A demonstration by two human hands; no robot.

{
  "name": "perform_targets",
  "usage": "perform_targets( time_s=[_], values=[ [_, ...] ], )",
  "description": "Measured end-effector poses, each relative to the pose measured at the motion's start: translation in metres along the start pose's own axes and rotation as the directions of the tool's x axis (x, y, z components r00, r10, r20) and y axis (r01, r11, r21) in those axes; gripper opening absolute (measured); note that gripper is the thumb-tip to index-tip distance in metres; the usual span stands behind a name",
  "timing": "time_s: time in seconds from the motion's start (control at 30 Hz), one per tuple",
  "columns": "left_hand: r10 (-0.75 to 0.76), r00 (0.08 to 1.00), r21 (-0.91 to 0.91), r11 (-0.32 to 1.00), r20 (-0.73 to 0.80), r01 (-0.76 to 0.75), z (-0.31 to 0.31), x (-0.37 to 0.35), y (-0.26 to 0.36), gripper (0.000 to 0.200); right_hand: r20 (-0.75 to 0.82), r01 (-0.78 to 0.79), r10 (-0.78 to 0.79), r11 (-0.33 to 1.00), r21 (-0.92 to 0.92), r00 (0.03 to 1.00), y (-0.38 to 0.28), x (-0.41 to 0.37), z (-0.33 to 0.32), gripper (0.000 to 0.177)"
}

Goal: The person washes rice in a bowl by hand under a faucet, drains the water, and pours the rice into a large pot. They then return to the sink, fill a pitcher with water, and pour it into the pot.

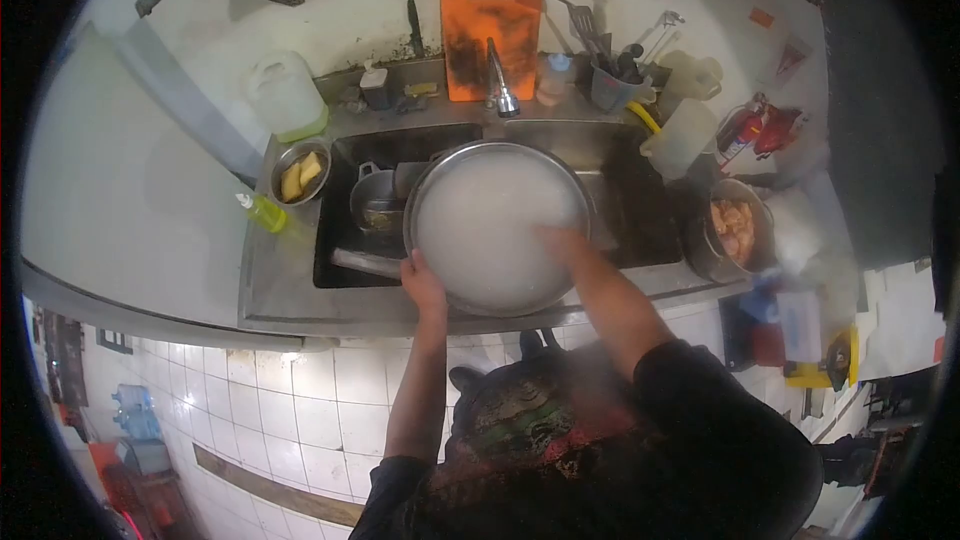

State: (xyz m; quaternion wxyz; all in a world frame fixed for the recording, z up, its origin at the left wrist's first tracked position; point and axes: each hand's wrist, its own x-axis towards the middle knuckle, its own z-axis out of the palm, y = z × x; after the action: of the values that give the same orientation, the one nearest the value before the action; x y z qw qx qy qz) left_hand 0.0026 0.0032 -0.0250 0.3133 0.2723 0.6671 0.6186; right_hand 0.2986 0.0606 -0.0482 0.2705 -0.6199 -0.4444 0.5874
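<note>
A large round metal bowl (409, 202) full of cloudy white liquid (490, 225) rests over the front of the double sink (330, 275). My left hand (424, 285) grips its rim at the near left, with the thumb up along the edge. On the other side my right hand (565, 243) reaches into the liquid, which hides its fingers. Beside the bowl, in the left basin, lie a metal pot (375, 202) and other wares. The faucet (505, 100) hangs just behind the bowl's far rim.
An orange cutting board (465, 50) leans against the wall. Left are a large jug (285, 95), a small bowl with yellow pieces (300, 177) and a yellow-green bottle (262, 212). Right stand a utensil tub (612, 90), a pitcher (680, 138) and a pot (710, 255) of raw-looking meat.
</note>
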Motion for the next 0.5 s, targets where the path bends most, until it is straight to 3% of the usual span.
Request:
perform_targets(
  time_s=[0.07,0.13,0.2,0.23,0.27,0.33,0.37,0.4,0.43,0.47,0.5],
  values=[
    [-0.012,1.000,0.052,0.999,-0.001,0.012,-0.001,0.003,-0.005,0.035,-0.171,-0.176,0.145,0.968,-0.181,0.974,-0.008,-0.001,0.023,0.051],
    [0.010,1.000,0.069,0.998,-0.002,-0.010,-0.001,0.006,-0.010,0.035,-0.109,-0.008,-0.035,0.930,-0.366,0.993,0.008,-0.001,0.034,0.056],
    [0.026,1.000,0.068,0.997,-0.004,-0.026,-0.003,0.008,-0.011,0.036,-0.094,0.030,-0.040,0.994,-0.110,0.995,0.022,0.012,0.046,0.059],
    [0.029,1.000,0.060,0.998,-0.004,-0.028,-0.003,0.007,-0.010,0.037,-0.090,-0.027,0.050,0.969,0.245,0.995,0.025,0.022,0.056,0.060],
    [0.030,1.000,0.051,0.998,-0.004,-0.030,-0.002,0.007,-0.008,0.037,-0.053,-0.080,0.134,0.819,0.568,0.990,0.026,0.033,0.070,0.061],
    [0.037,0.999,0.102,0.994,-0.005,-0.037,-0.002,0.003,0.002,0.039,0.099,-0.158,0.242,0.235,0.959,0.965,0.029,0.054,0.098,0.062],
    [0.040,0.999,0.128,0.991,-0.005,-0.039,-0.003,0.002,0.008,0.040,0.202,-0.113,0.195,-0.392,0.913,0.960,0.031,0.062,0.110,0.065],
    [0.033,0.999,0.140,0.990,0.008,-0.034,-0.004,0.003,0.004,0.040,0.302,-0.028,0.145,-0.864,0.504,0.942,0.033,0.071,0.121,0.069],
    [0.027,0.999,0.154,0.988,0.022,-0.030,-0.006,0.005,-0.002,0.041,0.287,0.115,0.002,-0.919,-0.376,0.958,0.033,0.076,0.132,0.075],
    [0.021,0.999,0.169,0.985,0.037,-0.027,-0.008,0.009,-0.008,0.041,0.167,0.146,-0.066,-0.242,-0.959,0.984,0.034,0.082,0.142,0.082],
    [0.018,1.000,0.151,0.988,0.018,-0.021,-0.007,0.006,-0.001,0.041,0.173,0.157,-0.054,-0.222,-0.962,0.984,0.007,0.068,0.145,0.079]
  ],
)
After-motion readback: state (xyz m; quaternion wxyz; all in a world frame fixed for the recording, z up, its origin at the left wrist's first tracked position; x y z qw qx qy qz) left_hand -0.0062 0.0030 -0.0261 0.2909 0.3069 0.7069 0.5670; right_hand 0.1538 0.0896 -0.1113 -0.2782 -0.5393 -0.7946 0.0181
